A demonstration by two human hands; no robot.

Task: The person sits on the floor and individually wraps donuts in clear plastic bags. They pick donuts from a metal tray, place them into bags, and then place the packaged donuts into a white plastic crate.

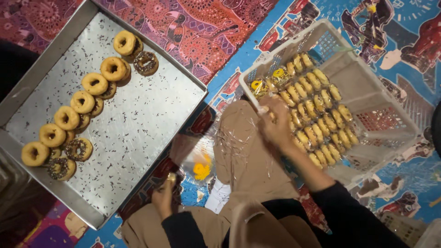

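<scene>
Right hand (277, 125) pinching a light, crinkly, likely slippery wrapped doughnut (265, 110) at the white crate's (367, 82) near edge, best held by its sides; left hand (164, 198) curled near clear bags (195, 158), closure unclear.

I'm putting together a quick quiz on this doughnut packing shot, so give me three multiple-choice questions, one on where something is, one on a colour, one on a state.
1. Where is the right hand?
A. in the white plastic basket, on the wrapped doughnuts
B. on the metal tray
C. raised in the air

2. What colour is the tray under the loose doughnuts?
A. red
B. silver grey
C. black

3. How do the loose doughnuts lie?
A. scattered all over the tray
B. heaped in one pile
C. in a slanting row along the tray's left part

Answers: 1 A, the hand rests on the packed rows inside the basket. 2 B, bare grey metal speckled with sprinkles. 3 C, they overlap in a diagonal line, the rest of the tray holding only sprinkles.
</scene>
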